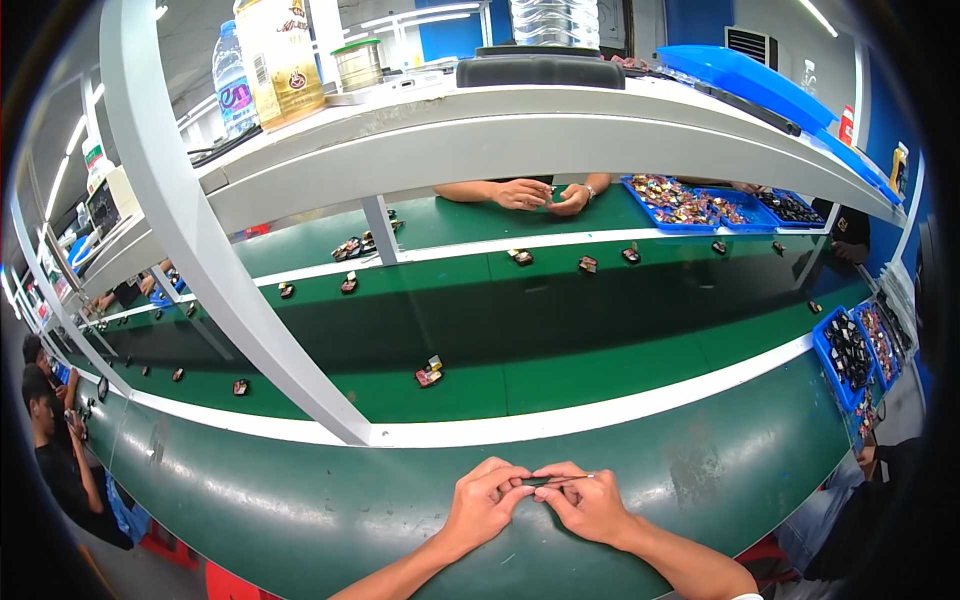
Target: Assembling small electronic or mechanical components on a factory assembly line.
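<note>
Both hands meet over the green worktable (330, 500) near its front edge. My left hand (482, 508) is closed, thumb and fingers pinching a small dark piece (538, 482); its kind cannot be made out behind the fingertips. Against the other side of that piece press the fingertips of my right hand (590, 510), also closed. A thin, pale-tipped rod-like tool (577, 478) lies across the right fingers. Beyond the table's white rail, a small red, yellow and black part (429, 374) rests on the green conveyor belt (560, 375).
More small parts (588, 264) sit along the belt. Blue trays (825, 335) of black and coloured parts stand at right. A white post (230, 260) and overhead shelf (520, 125) cross the view. Across the belt are another person's hands (545, 196); people (60, 440) sit at left.
</note>
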A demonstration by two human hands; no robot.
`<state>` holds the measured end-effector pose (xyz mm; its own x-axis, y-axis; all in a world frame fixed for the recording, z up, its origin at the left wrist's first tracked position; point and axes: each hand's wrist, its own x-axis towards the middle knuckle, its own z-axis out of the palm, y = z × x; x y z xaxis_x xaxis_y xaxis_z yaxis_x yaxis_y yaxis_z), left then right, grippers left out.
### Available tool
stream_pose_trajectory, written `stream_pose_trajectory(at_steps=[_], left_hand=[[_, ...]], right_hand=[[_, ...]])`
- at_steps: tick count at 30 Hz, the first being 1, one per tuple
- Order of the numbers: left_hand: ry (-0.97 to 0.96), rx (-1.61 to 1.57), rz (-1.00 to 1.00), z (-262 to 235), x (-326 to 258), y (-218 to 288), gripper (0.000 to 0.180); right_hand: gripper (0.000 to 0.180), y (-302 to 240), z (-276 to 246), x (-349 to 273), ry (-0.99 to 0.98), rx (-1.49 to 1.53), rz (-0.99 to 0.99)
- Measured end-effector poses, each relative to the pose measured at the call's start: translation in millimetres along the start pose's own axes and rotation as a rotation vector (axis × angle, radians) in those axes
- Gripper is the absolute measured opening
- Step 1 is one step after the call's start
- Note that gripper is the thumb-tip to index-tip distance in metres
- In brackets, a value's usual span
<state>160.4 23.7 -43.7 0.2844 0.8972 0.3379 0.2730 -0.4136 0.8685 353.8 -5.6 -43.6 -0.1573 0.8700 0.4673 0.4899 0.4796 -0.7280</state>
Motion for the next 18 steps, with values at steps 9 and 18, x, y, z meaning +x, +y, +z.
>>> stream_pose_trajectory(at_steps=[9, 18], left_hand=[[0.023, -0.012, 0.007, 1, -1, 2, 0.019], [0.016, -0.025, 0.013, 1, -1, -1, 0.020]], right_hand=[[0.022, 12, 9, -4, 0.055, 0.027, -0.069], [0.022, 2, 1, -2, -0.021, -0.017, 0.004]])
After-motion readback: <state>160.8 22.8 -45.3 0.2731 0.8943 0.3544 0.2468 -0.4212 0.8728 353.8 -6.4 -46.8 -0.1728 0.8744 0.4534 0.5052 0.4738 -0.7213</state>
